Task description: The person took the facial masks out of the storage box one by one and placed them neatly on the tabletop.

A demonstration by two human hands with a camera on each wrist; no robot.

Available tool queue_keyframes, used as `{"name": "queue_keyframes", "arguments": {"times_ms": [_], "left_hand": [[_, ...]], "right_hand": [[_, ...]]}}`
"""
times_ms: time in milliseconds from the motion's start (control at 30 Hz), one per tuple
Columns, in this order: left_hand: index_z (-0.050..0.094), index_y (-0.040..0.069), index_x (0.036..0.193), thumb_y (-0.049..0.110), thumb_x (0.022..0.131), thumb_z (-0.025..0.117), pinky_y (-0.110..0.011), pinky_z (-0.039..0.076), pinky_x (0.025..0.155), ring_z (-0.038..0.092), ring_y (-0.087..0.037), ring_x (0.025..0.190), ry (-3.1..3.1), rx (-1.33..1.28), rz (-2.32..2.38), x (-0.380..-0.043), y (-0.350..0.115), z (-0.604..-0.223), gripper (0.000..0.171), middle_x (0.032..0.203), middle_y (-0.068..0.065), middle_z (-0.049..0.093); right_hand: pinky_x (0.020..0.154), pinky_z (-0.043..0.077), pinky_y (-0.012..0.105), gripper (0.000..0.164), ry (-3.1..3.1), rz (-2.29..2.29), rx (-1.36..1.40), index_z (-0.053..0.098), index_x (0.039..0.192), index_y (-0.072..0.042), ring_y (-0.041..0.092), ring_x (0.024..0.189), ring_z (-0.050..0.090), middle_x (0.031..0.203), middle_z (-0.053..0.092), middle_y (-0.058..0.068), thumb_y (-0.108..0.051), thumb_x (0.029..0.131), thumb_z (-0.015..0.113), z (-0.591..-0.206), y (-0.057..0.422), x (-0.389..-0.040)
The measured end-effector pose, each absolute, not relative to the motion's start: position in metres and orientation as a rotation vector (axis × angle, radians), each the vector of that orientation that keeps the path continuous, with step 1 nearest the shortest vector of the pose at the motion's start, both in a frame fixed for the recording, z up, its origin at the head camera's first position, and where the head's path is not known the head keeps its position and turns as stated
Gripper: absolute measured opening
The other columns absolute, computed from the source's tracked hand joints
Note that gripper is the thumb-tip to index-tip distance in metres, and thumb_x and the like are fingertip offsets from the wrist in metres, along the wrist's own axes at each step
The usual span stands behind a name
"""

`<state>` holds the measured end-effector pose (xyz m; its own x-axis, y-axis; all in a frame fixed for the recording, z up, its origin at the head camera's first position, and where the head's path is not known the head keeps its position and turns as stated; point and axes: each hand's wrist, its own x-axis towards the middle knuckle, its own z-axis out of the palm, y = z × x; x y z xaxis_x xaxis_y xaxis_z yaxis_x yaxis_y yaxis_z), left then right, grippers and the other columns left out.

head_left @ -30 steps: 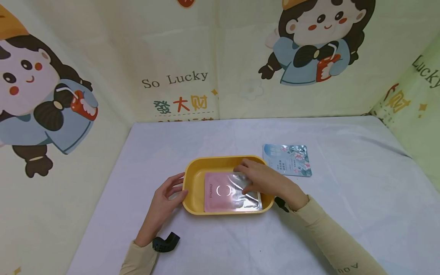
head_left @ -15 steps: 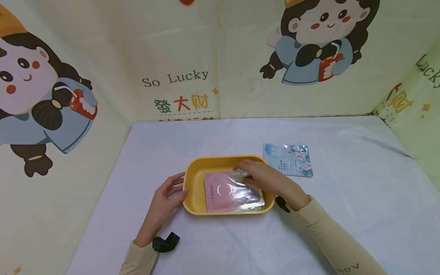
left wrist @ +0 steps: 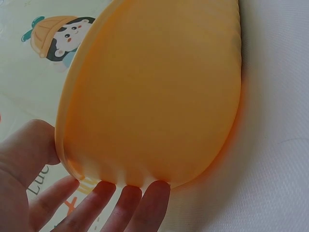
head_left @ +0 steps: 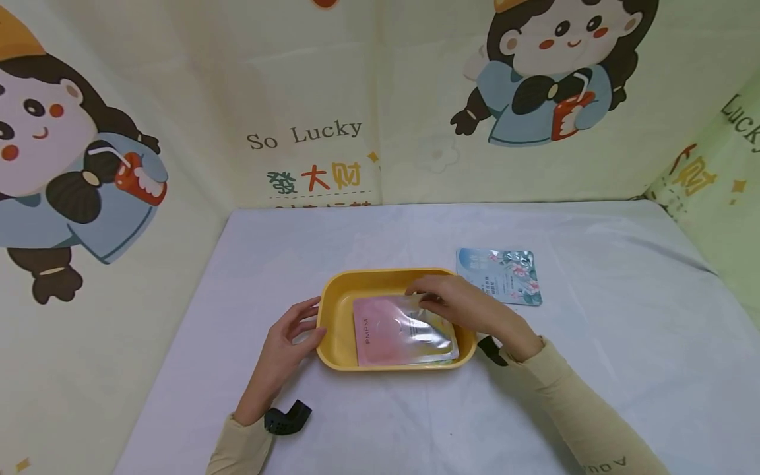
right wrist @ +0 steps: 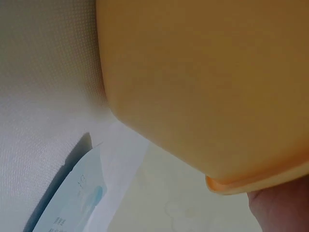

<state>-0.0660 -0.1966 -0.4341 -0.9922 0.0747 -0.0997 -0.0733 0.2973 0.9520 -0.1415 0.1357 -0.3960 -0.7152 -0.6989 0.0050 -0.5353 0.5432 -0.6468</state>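
While a pink-and-silver rectangular foil packet (head_left: 386, 333) lies inside a yellow oblong plastic tray (head_left: 341, 316), right hand (head_left: 463, 304) is at packet's 2 o'clock; grip partly hidden, cannot tell if pinching. Left hand (head_left: 287, 343) at tray's 9 o'clock, grip spread, touching it. Blue floral rectangular packet (head_left: 512, 274) on white-clothed surface (head_left: 605, 297), beyond tray's 2 o'clock.

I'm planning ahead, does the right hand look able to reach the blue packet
Probably yes: the blue packet lies on the table just beyond the right hand, with only the yellow tray's rim to clear.
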Motion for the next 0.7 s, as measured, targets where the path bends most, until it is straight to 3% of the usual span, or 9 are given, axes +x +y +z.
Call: {"name": "queue_keyframes", "arguments": {"times_ms": [500, 700], "left_hand": [[0.052, 0.022, 0.141, 0.019, 0.091, 0.073, -0.021, 0.056, 0.086, 0.061, -0.028, 0.118, 2.432, -0.009, 1.784, -0.067, -0.197, -0.435, 0.054, 0.136, -0.007, 0.056], [0.052, 0.02, 0.142, 0.02, 0.092, 0.073, -0.02, 0.055, 0.086, 0.06, -0.028, 0.118, 2.438, -0.013, 1.775, -0.066, -0.197, -0.435, 0.054, 0.136, -0.007, 0.056]], "right_hand": [[0.081, 0.056, 0.027, 0.022, 2.457, -1.102, -1.15, 0.067, 0.118, -0.011, 0.01, 0.09, 0.061, 0.109, 0.07, -0.002, -0.007, 0.096, 0.063, -0.393, 0.145, -0.143], [0.082, 0.056, 0.026, 0.022, 2.444, -1.152, -1.152, 0.068, 0.117, -0.012, 0.009, 0.094, 0.063, 0.111, 0.069, -0.004, -0.006, 0.097, 0.062, -0.389, 0.148, -0.143]]}}
